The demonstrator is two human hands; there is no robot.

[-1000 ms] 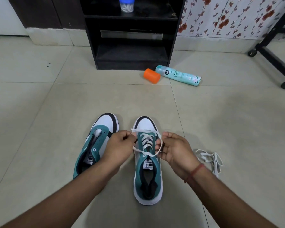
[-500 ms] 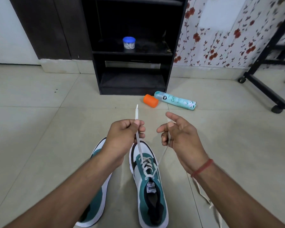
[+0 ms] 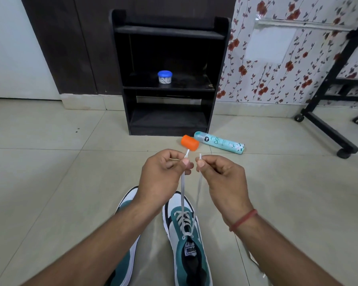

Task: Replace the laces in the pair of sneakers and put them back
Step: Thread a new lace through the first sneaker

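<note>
Two teal, white and black sneakers stand side by side on the tiled floor. The right sneaker [image 3: 189, 240] is threaded with a white lace [image 3: 182, 195]. Both lace ends run taut up to my hands, which are raised above the toe. My left hand [image 3: 163, 178] pinches one end near its tip, and my right hand [image 3: 223, 178] pinches the other end. The two tips stick up side by side. My left forearm hides much of the left sneaker [image 3: 125, 263], so its eyelets cannot be seen.
A black open shelf unit [image 3: 220, 83] stands against the wall ahead, with a small blue-lidded jar [image 3: 165, 78] on its middle shelf. An orange cap [image 3: 189, 142] and a teal spray can [image 3: 220, 142] lie on the floor before it. A black wheeled stand [image 3: 329, 129] is at right.
My hands rose from the sneaker's eyelets and pulled both lace ends up taut. The right hand now pinches its end beside the left. The view tilted up toward the shelf.
</note>
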